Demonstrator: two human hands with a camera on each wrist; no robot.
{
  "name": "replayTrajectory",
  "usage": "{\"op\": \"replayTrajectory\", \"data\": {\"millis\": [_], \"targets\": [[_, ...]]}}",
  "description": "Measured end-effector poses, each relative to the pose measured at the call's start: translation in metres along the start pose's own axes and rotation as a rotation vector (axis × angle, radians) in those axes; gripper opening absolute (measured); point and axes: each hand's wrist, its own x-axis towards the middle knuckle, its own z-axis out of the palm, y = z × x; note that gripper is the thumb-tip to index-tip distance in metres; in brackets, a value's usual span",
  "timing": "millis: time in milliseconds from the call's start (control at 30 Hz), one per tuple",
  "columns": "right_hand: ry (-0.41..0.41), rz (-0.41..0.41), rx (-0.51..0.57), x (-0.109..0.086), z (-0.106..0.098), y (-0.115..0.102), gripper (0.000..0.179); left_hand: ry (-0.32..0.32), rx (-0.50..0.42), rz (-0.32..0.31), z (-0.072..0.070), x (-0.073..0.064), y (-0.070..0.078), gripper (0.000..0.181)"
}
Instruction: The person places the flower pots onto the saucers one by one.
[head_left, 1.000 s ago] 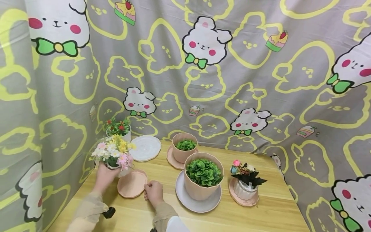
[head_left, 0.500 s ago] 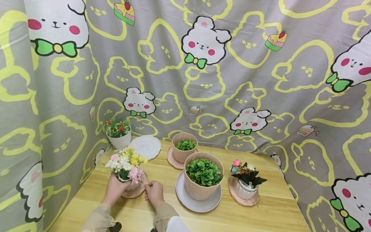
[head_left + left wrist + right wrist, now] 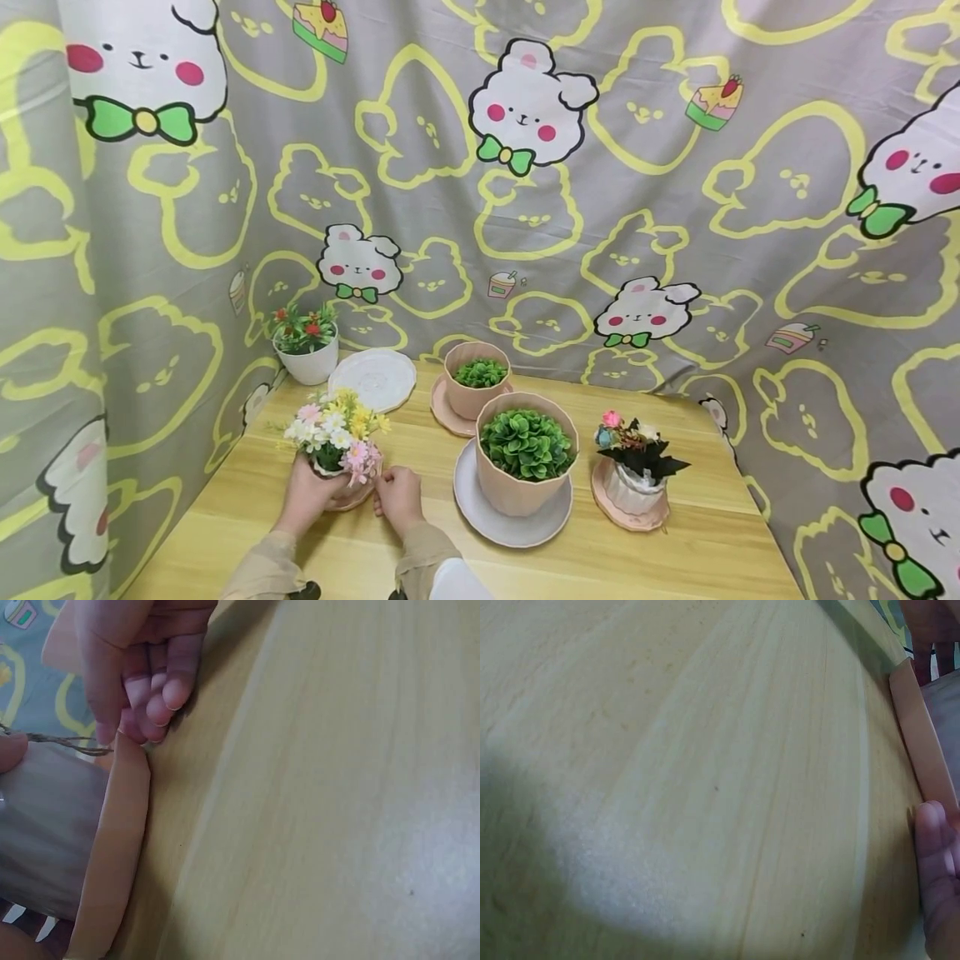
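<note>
My left hand [image 3: 306, 498] grips a small potted bunch of artificial flowers [image 3: 330, 433] in white, yellow and pink. Its grey pot [image 3: 45, 825] has twine tied round it and stands inside the raised rim of a pink saucer [image 3: 120, 832]. In the head view the flowers and hand cover most of that saucer. At the saucer's right side, my right hand [image 3: 400, 500] pinches the rim, thumb at the edge and fingers curled beside it. The right wrist view catches only the rim and parts of both hands along its right side.
Right of my hands, a large pink pot [image 3: 517, 492] of green leaves stands on a grey saucer [image 3: 480, 529]. Behind it is a smaller pink pot [image 3: 472, 400]. A white pot [image 3: 311, 365], a white plate [image 3: 382, 379] and a white flower pot [image 3: 633, 492] surround them.
My left hand has carried the flower pot right and down from beside the pink saucer onto it. The right hand has stayed at the saucer's rim.
</note>
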Motion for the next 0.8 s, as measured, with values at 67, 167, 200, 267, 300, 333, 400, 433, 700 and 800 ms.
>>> {"op": "replayTrajectory", "data": {"millis": [67, 167, 200, 267, 300, 333, 400, 433, 700, 800], "targets": [[-0.004, 0.006, 0.005, 0.000, 0.001, 0.001, 0.014, -0.008, 0.007, 0.014, -0.001, 0.000, -0.003, 0.086], [-0.006, 0.003, 0.003, 0.000, 0.001, 0.002, 0.013, -0.031, 0.035, 0.045, -0.003, -0.001, -0.006, 0.086], [-0.007, 0.002, 0.005, 0.001, 0.001, 0.002, 0.013, -0.046, 0.046, 0.047, -0.004, -0.001, -0.005, 0.085], [-0.008, -0.008, 0.001, 0.001, 0.001, 0.002, 0.014, -0.077, 0.061, 0.045, -0.008, -0.003, -0.005, 0.083], [-0.008, -0.012, 0.002, 0.001, 0.001, 0.002, 0.014, -0.086, 0.078, 0.036, -0.009, -0.004, -0.004, 0.081], [-0.008, -0.015, 0.001, 0.000, 0.001, 0.002, 0.015, -0.095, 0.086, 0.028, -0.011, -0.005, -0.004, 0.080], [-0.013, -0.025, -0.005, 0.000, 0.000, 0.002, 0.015, -0.111, 0.101, 0.011, -0.016, -0.008, -0.004, 0.077], [-0.015, -0.026, -0.004, -0.001, 0.000, 0.002, 0.014, -0.115, 0.109, 0.015, -0.018, -0.009, -0.004, 0.075], [-0.015, -0.013, 0.011, -0.002, -0.001, 0.001, 0.013, -0.104, 0.246, 0.085, -0.040, -0.012, -0.011, 0.073], [-0.015, -0.012, 0.018, -0.002, -0.002, 0.002, 0.014, -0.106, 0.289, -0.003, -0.045, -0.012, -0.011, 0.064]]}}
